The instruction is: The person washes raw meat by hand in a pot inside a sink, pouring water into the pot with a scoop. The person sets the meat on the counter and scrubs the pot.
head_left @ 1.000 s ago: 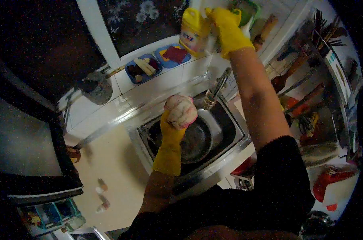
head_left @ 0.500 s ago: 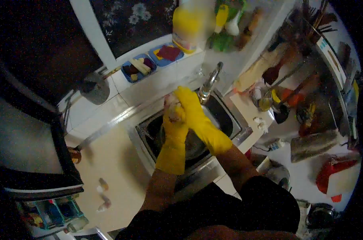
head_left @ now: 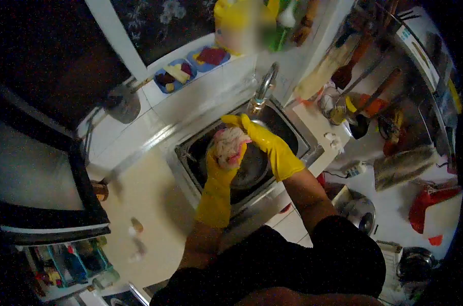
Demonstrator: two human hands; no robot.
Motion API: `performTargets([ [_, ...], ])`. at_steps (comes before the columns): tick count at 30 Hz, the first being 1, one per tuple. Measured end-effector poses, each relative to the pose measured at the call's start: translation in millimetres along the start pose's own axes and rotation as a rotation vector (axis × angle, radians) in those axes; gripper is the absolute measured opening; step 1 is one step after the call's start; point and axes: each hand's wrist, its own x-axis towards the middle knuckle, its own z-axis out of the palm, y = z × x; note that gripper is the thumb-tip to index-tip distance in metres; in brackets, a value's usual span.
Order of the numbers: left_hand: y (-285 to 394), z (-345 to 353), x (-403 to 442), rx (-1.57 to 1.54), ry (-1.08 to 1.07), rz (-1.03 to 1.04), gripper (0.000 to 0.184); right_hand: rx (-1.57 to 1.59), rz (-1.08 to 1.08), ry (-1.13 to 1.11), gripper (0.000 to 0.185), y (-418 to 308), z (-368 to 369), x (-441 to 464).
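Observation:
Both my hands wear yellow rubber gloves and are over the metal sink (head_left: 308,153). My left hand (head_left: 220,171) grips a crumpled white cloth with pink edges (head_left: 231,144), which looks wet or foamy. My right hand (head_left: 262,140) is just to the right of the cloth, its fingers stretched out and slightly apart. Whether its fingertips touch the cloth I cannot tell. Below the hands a round dark pan or bowl (head_left: 252,173) lies in the sink, partly hidden by the gloves. The chrome faucet (head_left: 264,89) stands behind my right hand.
Blue trays (head_left: 171,87) with sponges and cloths sit on the tiled ledge beside a yellow container (head_left: 236,25). A grey dustpan-like scoop (head_left: 123,104) leans at left. Utensils (head_left: 367,102) crowd the right side. Small scraps (head_left: 136,226) lie on the left counter.
My right hand has moved off the cloth to the right, and its fingers have spread. The cloth, largely covered before, now shows in my left hand. The view has shifted slightly.

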Motion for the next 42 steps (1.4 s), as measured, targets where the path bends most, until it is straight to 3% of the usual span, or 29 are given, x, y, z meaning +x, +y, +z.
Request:
performTargets([
  [3,20,-17,4,0.088,-0.147,-0.127,0.030,0.023,0.010,-0.061,0.046,31,-13,-21],
  [4,27,-23,7,0.121,-0.195,-0.171,0.032,-0.218,-0.052,0.264,0.034,70,-33,-14],
  [6,31,-32,6,0.151,-0.239,-0.215,0.035,-0.381,-0.032,0.372,0.032,54,-29,-21],
  [8,30,-43,-1,0.241,0.058,-0.081,0.040,-0.545,-0.009,0.479,0.030,54,-26,-24],
  [9,27,-46,-3,0.240,0.061,-0.081,0.040,-0.354,-0.100,0.526,0.024,59,-25,-23],
  [12,18,-64,0,0.647,-0.118,0.170,0.038,0.011,-0.190,0.506,0.014,67,-29,-23],
  [13,25,-96,21,1.162,-0.192,0.534,0.038,0.184,-0.196,0.441,0.012,66,-30,-23],
  [15,28,-107,30,1.668,-0.255,0.910,0.038,0.201,-0.169,0.522,0.013,50,-17,-22],
  [17,30,-81,19,0.556,-0.089,0.108,0.037,0.214,-0.149,0.600,0.016,49,-21,-17],
  [18,31,-86,26,0.551,-0.085,0.113,0.037,0.070,-0.112,0.582,0.015,58,-35,-13],
  [19,33,-93,35,1.187,-0.295,0.544,0.040,-0.074,-0.076,0.564,0.015,63,-42,-11],
  [21,35,-98,49,1.808,-0.512,0.989,0.042,-0.105,-0.097,0.562,0.014,67,-51,-9],
  [22,34,-97,54,1.833,-0.491,0.974,0.044,-0.136,-0.124,0.561,0.014,66,-53,-9],
  [24,28,-95,55,1.856,-0.461,0.957,0.046,-0.129,-0.175,0.628,0.015,62,-44,-4],
  [26,20,-90,48,1.554,-0.363,0.786,0.046,-0.121,-0.222,0.691,0.016,67,-45,1],
  [28,22,-85,43,1.348,-0.289,0.614,0.045,-0.484,-0.283,0.703,0.020,73,-54,10],
  [29,25,-88,48,1.250,-0.261,0.476,0.043,-0.486,-0.278,0.701,0.020,78,-58,7],
  [31,35,-115,70,1.048,-0.190,0.210,0.039,-1.093,-0.272,0.711,0.022,58,-10,-6],
  [34,48,-185,109,0.702,-0.171,-0.009,0.035,-1.375,-0.311,0.360,0.033,87,2,-2],
  [35,48,-208,121,0.564,-0.209,-0.058,0.035,-1.424,-0.131,0.370,0.035,78,-11,10],
  [37,45,-228,124,0.374,-0.299,-0.111,0.034,-1.485,0.254,0.386,0.042,76,-36,19],
  [39,35,-213,123,0.381,-0.310,0.031,0.041,-1.470,0.108,0.449,0.042,93,-57,21],
  [40,22,-209,118,0.368,-0.308,0.105,0.044,-1.467,0.160,0.425,0.042,93,-62,23],
  [42,22,-197,118,0.536,-0.092,0.088,0.044,-1.427,0.274,0.380,0.041,103,-60,26],
])
